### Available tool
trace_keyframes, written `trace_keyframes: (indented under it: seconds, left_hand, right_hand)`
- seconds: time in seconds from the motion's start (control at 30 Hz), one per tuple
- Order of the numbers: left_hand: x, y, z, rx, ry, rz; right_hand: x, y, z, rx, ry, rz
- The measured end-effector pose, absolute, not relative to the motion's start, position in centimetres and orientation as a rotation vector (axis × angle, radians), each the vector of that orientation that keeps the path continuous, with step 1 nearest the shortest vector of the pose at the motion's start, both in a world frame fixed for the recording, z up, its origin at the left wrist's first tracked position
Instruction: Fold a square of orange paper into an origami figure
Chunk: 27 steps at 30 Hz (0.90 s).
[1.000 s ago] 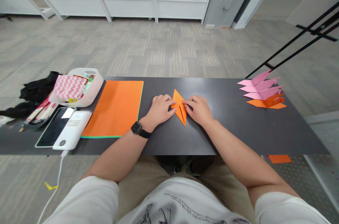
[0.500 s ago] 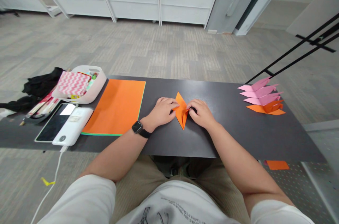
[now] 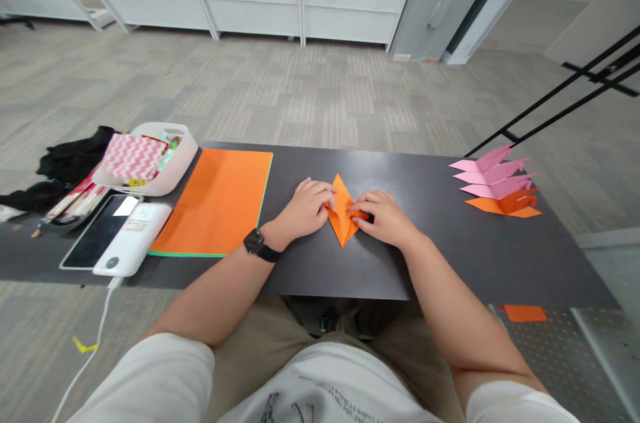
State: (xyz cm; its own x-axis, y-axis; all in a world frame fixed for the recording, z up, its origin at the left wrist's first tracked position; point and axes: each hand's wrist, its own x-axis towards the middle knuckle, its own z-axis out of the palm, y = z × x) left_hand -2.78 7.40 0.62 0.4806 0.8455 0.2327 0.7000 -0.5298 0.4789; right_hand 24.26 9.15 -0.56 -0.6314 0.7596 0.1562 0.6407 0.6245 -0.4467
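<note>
the paper [image 3: 342, 210], a folded orange diamond, lies on the table [image 3: 425, 256] in front of the person's body, between the two hands. its long axis runs nearly straight away from the body, one point toward the far edge, the other toward the near edge; its short axis runs from hand to hand. so the left hand [image 3: 311, 207] meets it at the left corner and the right hand [image 3: 386, 215] at the right one, both touching, neither clearly nearer.

the left thumb and fingers are drawn close together and seem to pinch that corner; the exact grip is partly hidden. the right thumb and forefinger are nearly closed, with a narrow flap of the paper between them, raised a little off the middle. both far and near points are free of the fingers. the sheets [image 3: 215, 200] lie apart to the left, the birds [image 3: 500, 173] well apart to the right.
</note>
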Motion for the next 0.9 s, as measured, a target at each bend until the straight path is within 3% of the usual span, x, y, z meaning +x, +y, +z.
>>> trace_keyframes:
  seconds: [0.37,0.53,0.9]
  left_hand:
    - [-3.3,7.5,0.8,2.389,1.363,0.551]
    - [-3.7,7.6,0.7,2.547,1.241,0.394]
    - [-3.7,7.6,-0.1,2.602,0.958,0.421]
  right_hand:
    - [24.1,9.0,-0.5,-1.155,-2.523,0.468]
    - [24.4,9.2,-0.9,-1.165,-2.533,0.420]
    - [24.9,9.7,-1.6,-1.147,-2.513,0.348]
